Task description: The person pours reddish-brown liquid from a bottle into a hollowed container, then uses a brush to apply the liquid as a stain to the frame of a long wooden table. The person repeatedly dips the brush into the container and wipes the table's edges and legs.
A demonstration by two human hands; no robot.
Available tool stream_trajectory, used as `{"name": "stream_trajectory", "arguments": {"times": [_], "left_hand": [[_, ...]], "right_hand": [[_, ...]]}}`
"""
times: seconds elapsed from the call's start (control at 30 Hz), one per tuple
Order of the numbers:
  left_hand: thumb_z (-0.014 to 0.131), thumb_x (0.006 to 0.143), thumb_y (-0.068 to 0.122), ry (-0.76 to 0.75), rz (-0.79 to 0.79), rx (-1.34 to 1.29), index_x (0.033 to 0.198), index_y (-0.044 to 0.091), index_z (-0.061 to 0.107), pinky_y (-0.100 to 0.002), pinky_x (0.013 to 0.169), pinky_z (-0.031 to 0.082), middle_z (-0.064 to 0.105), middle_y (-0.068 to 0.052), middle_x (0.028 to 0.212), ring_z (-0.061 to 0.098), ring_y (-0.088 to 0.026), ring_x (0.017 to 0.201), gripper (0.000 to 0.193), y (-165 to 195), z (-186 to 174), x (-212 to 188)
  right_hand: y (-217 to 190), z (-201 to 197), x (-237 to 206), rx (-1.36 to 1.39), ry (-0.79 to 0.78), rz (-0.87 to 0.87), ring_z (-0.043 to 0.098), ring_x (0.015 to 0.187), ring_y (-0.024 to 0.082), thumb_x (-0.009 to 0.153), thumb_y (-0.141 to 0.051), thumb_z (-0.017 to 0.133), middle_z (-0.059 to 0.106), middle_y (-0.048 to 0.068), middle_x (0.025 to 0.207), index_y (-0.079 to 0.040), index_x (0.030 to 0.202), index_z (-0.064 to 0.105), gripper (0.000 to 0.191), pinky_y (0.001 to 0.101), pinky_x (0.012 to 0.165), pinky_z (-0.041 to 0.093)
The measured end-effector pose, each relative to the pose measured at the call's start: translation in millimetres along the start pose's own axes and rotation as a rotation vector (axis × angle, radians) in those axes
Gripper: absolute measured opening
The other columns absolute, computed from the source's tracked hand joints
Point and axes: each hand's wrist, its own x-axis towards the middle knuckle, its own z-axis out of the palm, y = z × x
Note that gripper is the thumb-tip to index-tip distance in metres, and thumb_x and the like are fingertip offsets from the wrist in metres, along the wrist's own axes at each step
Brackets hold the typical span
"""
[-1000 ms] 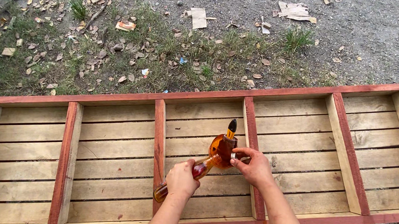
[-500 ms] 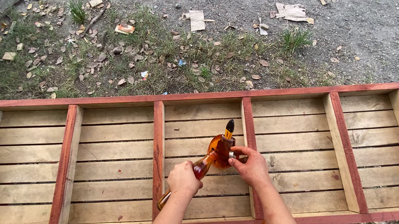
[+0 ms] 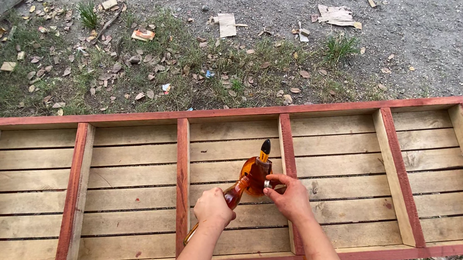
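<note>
Your left hand (image 3: pixel 213 207) grips a brush (image 3: pixel 233 194) by its handle; your right hand (image 3: pixel 291 198) holds an amber bottle (image 3: pixel 256 170), tilted over the red-edged wooden frame (image 3: pixel 183 191). Bottle looks smooth, likely slippery and breakable: grip round its body. Brush is light, stiff.

Scene was lit by flat, diffuse daylight; only soft, faint shadows were cast inside the wooden frame (image 3: pixel 127 194). No glare was noted. Focus was held sharp throughout, with slight wide-angle bending seen at edges.
</note>
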Motion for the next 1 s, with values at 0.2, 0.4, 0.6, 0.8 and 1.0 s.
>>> {"name": "stream_trajectory", "arguments": {"times": [0.2, 0.4, 0.6, 0.8, 1.0], "left_hand": [[0.095, 0.065, 0.032, -0.026, -0.011, 0.018, 0.110, 0.015, 0.071, -0.039, 0.088, 0.061, 0.073, -0.008, 0.112, 0.072, -0.025, 0.106, 0.053, 2.7, -3.6, -1.5], [0.094, 0.066, 0.033, -0.025, -0.016, 0.021, 0.111, 0.015, 0.070, -0.039, 0.088, 0.061, 0.073, -0.008, 0.113, 0.072, -0.025, 0.107, 0.054, 4.1, -3.2, -2.7], [0.093, 0.066, 0.031, -0.027, -0.019, 0.020, 0.110, 0.015, 0.070, -0.039, 0.088, 0.061, 0.073, -0.008, 0.112, 0.073, -0.026, 0.106, 0.052, 4.4, -2.8, -1.7], [0.093, 0.067, 0.031, -0.035, -0.029, 0.020, 0.111, 0.015, 0.069, -0.040, 0.088, 0.061, 0.073, -0.009, 0.112, 0.073, -0.026, 0.107, 0.053, 5.0, -3.1, -1.8], [0.093, 0.066, 0.031, -0.028, -0.022, 0.014, 0.110, 0.015, 0.069, -0.039, 0.088, 0.061, 0.073, -0.008, 0.111, 0.073, -0.025, 0.105, 0.053, 4.5, -1.9, -1.8]], "right_hand": [[-2.6, -1.1, -2.7, 0.005, -0.001, 0.006, 0.077, 0.083, 0.016, 0.077, -0.021, 0.085, 0.081, 0.002, 0.102, -0.020, 0.118, 0.076, 0.041, 0.0324, 0.079, 0.061], [-3.4, -2.0, -4.6, 0.044, -0.005, 0.018, 0.077, 0.083, 0.017, 0.078, -0.019, 0.085, 0.081, 0.004, 0.102, -0.019, 0.118, 0.076, 0.040, 0.0324, 0.078, 0.061], [-3.1, -1.2, -6.7, 0.065, -0.005, 0.010, 0.077, 0.083, 0.016, 0.078, -0.019, 0.085, 0.081, 0.004, 0.102, -0.018, 0.118, 0.075, 0.040, 0.0320, 0.077, 0.061], [-2.6, 0.8, -9.4, 0.060, 0.003, 0.003, 0.077, 0.083, 0.016, 0.077, -0.020, 0.086, 0.081, 0.004, 0.099, -0.018, 0.117, 0.076, 0.041, 0.0317, 0.077, 0.062], [-4.1, -0.7, -12.9, 0.064, -0.001, 0.025, 0.077, 0.083, 0.017, 0.078, -0.020, 0.086, 0.081, 0.005, 0.099, -0.018, 0.117, 0.076, 0.041, 0.0324, 0.077, 0.061]]}}
